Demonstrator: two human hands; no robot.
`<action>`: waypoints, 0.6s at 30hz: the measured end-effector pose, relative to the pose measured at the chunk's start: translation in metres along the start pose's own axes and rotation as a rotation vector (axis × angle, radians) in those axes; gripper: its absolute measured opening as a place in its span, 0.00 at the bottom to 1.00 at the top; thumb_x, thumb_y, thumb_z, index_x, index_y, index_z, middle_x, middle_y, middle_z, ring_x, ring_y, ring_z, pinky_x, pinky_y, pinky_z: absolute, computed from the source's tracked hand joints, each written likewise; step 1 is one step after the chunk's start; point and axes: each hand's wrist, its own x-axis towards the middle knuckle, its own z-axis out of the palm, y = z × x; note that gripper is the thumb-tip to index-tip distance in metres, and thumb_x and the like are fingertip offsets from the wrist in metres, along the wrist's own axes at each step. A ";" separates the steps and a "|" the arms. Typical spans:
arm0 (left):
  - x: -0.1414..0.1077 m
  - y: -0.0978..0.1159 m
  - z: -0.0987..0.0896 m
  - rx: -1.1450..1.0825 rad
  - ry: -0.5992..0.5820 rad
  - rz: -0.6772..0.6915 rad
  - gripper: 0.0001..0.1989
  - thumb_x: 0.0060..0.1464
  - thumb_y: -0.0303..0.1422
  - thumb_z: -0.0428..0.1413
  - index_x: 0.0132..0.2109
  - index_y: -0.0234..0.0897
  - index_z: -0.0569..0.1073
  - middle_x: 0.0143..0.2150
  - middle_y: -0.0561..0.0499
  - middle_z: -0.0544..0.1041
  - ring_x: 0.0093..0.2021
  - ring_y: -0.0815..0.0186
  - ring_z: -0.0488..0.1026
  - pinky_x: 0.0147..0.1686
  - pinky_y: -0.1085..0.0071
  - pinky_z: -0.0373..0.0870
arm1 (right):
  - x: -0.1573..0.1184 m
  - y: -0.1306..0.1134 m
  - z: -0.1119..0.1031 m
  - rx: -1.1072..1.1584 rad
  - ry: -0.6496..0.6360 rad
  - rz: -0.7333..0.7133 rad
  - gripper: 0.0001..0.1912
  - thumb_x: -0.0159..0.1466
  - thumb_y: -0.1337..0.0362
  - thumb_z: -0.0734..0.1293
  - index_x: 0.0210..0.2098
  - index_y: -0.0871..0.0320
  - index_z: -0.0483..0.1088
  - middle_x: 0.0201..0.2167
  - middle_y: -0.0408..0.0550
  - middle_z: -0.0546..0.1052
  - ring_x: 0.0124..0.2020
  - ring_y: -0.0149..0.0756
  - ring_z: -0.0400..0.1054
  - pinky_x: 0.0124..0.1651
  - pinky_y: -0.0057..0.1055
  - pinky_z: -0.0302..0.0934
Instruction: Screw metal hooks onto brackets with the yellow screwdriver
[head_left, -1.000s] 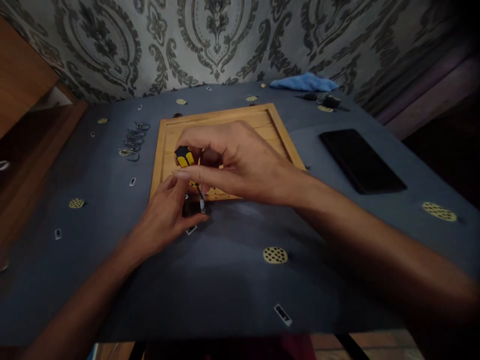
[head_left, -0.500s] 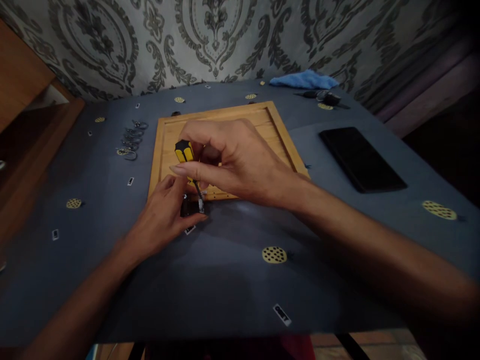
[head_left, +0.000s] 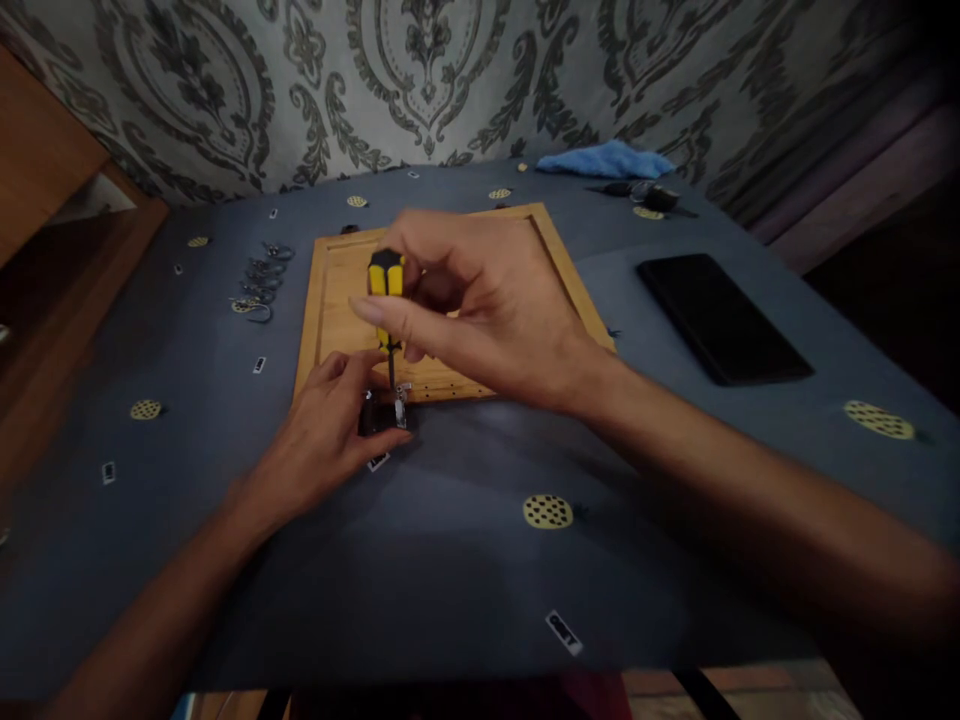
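A yellow and black screwdriver [head_left: 387, 290] is pinched in my right hand [head_left: 487, 310], nearly upright, its tip down at a small metal piece [head_left: 400, 408] on the near edge of the wooden board [head_left: 352, 300]. My left hand [head_left: 322, 420] lies at the board's near left edge, thumb and fingers closed around a dark block-like part [head_left: 375, 416] beside the metal piece. Part of that dark piece is hidden by the fingers. Small dark holes run along the board's near edge, to the right of the metal piece.
Several metal hooks [head_left: 266, 280] lie left of the board. A black phone-like slab [head_left: 724, 318] is on the right. At the back are a blue cloth [head_left: 607, 160] and a dark tool [head_left: 649, 194]. Wooden furniture [head_left: 67, 250] borders the table on the left.
The screwdriver has swung more upright, its handle moving up and to the right along with my right hand. My left hand has stayed nearly still on the dark part.
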 end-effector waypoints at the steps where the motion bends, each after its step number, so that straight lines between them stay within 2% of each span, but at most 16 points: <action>1: 0.000 0.000 0.000 -0.003 -0.009 -0.010 0.25 0.57 0.39 0.67 0.58 0.42 0.69 0.49 0.48 0.82 0.57 0.48 0.77 0.57 0.49 0.76 | 0.000 0.000 -0.001 -0.007 0.037 0.000 0.24 0.71 0.44 0.71 0.32 0.54 0.62 0.28 0.41 0.68 0.31 0.32 0.64 0.32 0.29 0.60; 6: 0.000 0.001 -0.002 -0.014 -0.026 -0.008 0.31 0.57 0.39 0.68 0.64 0.42 0.66 0.51 0.48 0.83 0.58 0.49 0.77 0.59 0.49 0.76 | -0.001 0.000 -0.003 -0.083 0.074 0.005 0.24 0.73 0.44 0.70 0.31 0.55 0.63 0.27 0.40 0.67 0.31 0.31 0.66 0.33 0.27 0.64; 13: -0.002 0.000 -0.001 0.013 -0.007 -0.001 0.31 0.57 0.37 0.68 0.63 0.42 0.67 0.52 0.48 0.83 0.58 0.50 0.77 0.58 0.51 0.76 | 0.000 0.005 0.000 -0.128 0.035 0.022 0.16 0.73 0.59 0.71 0.32 0.55 0.62 0.27 0.39 0.67 0.32 0.30 0.67 0.35 0.26 0.63; 18: -0.001 0.002 -0.001 -0.001 -0.007 -0.007 0.30 0.57 0.35 0.68 0.63 0.42 0.67 0.51 0.48 0.84 0.58 0.50 0.77 0.57 0.51 0.76 | 0.000 0.005 0.002 -0.131 0.024 0.039 0.15 0.73 0.61 0.70 0.33 0.55 0.62 0.27 0.39 0.67 0.32 0.31 0.68 0.35 0.27 0.62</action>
